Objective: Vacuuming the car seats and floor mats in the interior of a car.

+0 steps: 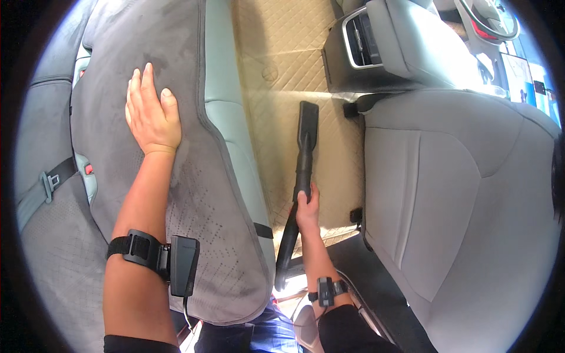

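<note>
My right hand (308,211) grips the black tube of a vacuum cleaner wand (303,172). Its flat crevice-style nozzle (308,125) points away from me, over the beige quilted floor mat (282,66) of a car. Whether the nozzle touches the mat I cannot tell. Behind the hand, a black hose (287,247) runs back towards the door opening. My left hand (154,112) lies palm down on the grey seat cover (185,145) of the rear bench, fingers slightly apart and holding nothing. A darker patch shows on the cover just beyond the fingertips.
To the right stands the back of a grey front seat (423,185). Beyond it, the centre console (375,48) with an air vent juts over the mat. A seat-belt tongue (49,183) and red buckles (89,169) sit at the left. The door sill (353,260) is near me.
</note>
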`<act>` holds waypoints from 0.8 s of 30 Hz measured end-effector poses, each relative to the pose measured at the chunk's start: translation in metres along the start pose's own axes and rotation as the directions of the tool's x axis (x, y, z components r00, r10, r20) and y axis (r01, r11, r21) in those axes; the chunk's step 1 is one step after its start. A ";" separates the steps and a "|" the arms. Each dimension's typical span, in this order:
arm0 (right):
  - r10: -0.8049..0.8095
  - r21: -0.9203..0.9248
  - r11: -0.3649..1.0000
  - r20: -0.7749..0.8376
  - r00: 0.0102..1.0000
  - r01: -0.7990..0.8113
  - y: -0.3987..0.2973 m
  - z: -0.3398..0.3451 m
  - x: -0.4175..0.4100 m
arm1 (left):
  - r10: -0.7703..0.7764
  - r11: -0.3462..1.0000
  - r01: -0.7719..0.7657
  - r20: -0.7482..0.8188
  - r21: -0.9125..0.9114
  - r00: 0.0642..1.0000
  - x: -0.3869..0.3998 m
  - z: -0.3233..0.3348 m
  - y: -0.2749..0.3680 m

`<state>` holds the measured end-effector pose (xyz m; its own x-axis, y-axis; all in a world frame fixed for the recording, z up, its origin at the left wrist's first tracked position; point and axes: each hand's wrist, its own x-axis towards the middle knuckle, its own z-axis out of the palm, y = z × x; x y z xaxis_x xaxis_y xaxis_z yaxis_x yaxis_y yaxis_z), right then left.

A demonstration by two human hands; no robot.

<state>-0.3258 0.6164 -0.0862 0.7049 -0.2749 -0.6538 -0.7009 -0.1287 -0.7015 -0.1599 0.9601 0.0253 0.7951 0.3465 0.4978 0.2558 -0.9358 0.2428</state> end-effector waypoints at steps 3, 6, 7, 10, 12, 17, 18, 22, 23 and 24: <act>-0.196 -0.228 0.961 -0.154 0.968 0.158 0.016 -0.014 0.042 | -0.012 0.999 0.012 -0.001 -0.040 1.000 -0.001 0.006 0.013; -0.185 -0.123 0.978 -0.152 0.971 0.167 0.004 -0.014 0.048 | -0.017 0.999 0.017 0.012 -0.032 1.000 0.001 0.001 0.011; -0.187 -0.128 0.977 -0.156 0.970 0.168 0.011 -0.023 0.048 | -0.021 0.999 0.021 0.005 -0.044 1.000 0.005 0.000 0.012; 0.008 -0.088 0.996 -0.071 0.997 -0.014 -0.003 -0.016 0.002 | -0.013 1.000 0.013 0.012 -0.005 1.000 -0.001 -0.002 -0.006; -0.033 -0.006 0.999 -0.104 0.994 0.033 0.026 -0.039 -0.017 | -0.022 0.999 0.022 0.004 -0.037 1.000 0.001 -0.002 0.005; 0.066 0.378 0.925 -0.070 0.995 -0.034 -0.003 -0.044 0.022 | -0.015 0.997 0.015 0.008 -0.075 1.000 0.003 -0.001 0.014; 0.033 0.215 0.977 -0.082 0.996 -0.015 -0.014 -0.035 0.030 | -0.010 0.997 0.011 0.017 -0.071 1.000 0.001 -0.002 0.011; -0.034 -0.082 0.996 -0.173 0.984 0.020 -0.023 -0.035 0.026 | -0.020 0.998 0.020 0.003 -0.055 1.000 0.002 0.001 0.009; -0.019 -0.070 0.997 -0.176 0.984 0.007 -0.029 -0.039 0.028 | -0.024 0.998 0.025 0.007 -0.064 1.000 0.002 0.001 0.010; -0.025 -0.119 0.993 -0.159 0.987 0.006 -0.045 -0.040 0.024 | -0.025 0.998 0.026 0.009 -0.065 1.000 0.002 0.001 0.009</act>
<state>-0.2818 0.5779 -0.0592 0.6962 -0.4195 -0.5825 -0.7043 -0.2426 -0.6671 -0.1556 0.9523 0.0277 0.7932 0.3695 0.4840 0.2400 -0.9202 0.3092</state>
